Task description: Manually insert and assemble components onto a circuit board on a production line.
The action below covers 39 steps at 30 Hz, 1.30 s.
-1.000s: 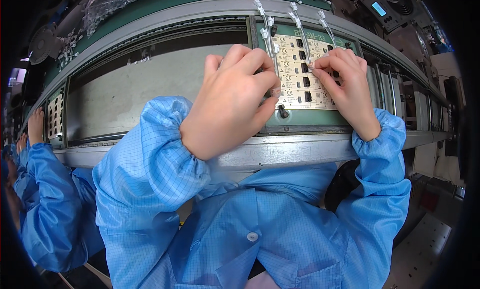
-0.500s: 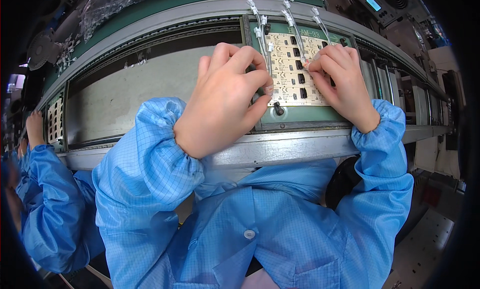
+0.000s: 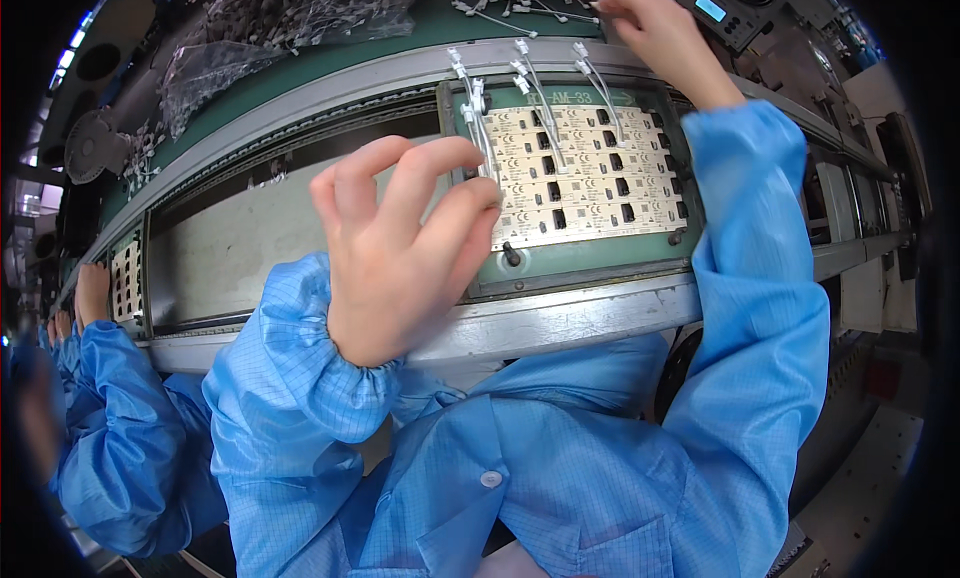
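Note:
My left hand [image 3: 405, 233] is at the left edge of a panel of cream circuit boards [image 3: 590, 193], thumb and forefinger pinched together. Short white cables [image 3: 483, 133] with plug ends run down to these fingertips; what they grip is hidden. More white cables [image 3: 540, 103] lie over the upper middle of the panel, and another pair [image 3: 600, 83] lies farther right. Past the panel's far right corner, my right hand [image 3: 650, 28] is stretched to a loose pile of white cables [image 3: 520, 0]. Its fingertips close on a cable at the pile's right edge. Black connectors sit in columns on the boards.
A green fixture [image 3: 560, 261] frames the panel on a metal-railed conveyor [image 3: 560, 308]. Behind lies a clear plastic bag [image 3: 300, 18] of cables. A device with a lit screen [image 3: 710, 8] stands back right. At left, another person's hand [image 3: 92, 290] is beside a similar panel.
My right hand has left the boards and moved up and away to the cable pile. My left hand stays pinched at the panel's left edge. The view has shifted, showing more of the bench behind.

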### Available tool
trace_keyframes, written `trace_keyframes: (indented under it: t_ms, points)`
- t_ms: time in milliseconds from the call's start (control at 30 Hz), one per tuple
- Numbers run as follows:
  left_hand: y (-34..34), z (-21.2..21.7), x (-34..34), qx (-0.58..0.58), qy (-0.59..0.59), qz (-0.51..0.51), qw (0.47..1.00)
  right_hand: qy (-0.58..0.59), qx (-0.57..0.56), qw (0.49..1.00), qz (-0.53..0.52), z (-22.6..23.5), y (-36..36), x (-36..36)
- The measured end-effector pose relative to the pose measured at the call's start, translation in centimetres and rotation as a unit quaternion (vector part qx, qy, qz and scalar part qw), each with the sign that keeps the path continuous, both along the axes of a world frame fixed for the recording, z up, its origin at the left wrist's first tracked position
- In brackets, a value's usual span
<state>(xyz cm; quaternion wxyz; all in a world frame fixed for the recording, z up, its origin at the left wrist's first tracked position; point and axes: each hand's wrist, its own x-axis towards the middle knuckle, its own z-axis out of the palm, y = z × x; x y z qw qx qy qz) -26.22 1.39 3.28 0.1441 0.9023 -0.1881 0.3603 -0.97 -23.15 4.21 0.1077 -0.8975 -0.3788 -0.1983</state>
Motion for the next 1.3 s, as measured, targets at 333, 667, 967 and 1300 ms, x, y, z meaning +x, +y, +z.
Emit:
trace_keyframes:
  t_ms: [333,667,967,1300]
  points:
    - [0.1,-0.9,0.5,-0.025,0.212,-0.043,0.976,-0.039,0.002,0.997,-0.064,-2.4,2.4,2.2]
    - [-0.5,-0.8,0.5,0.006,0.225,-0.017,0.974,-0.035,-0.058,0.996,-0.054,-2.9,1.5,2.1]
    - [-1.0,-0.8,0.2,0.048,0.177,-0.015,0.983,-0.007,0.065,0.997,-0.033,-0.8,1.3,1.1]
    - [-1.7,-1.4,0.3,0.045,0.143,-0.072,0.986,0.164,0.387,0.907,-0.017,5.9,-1.5,-4.3]
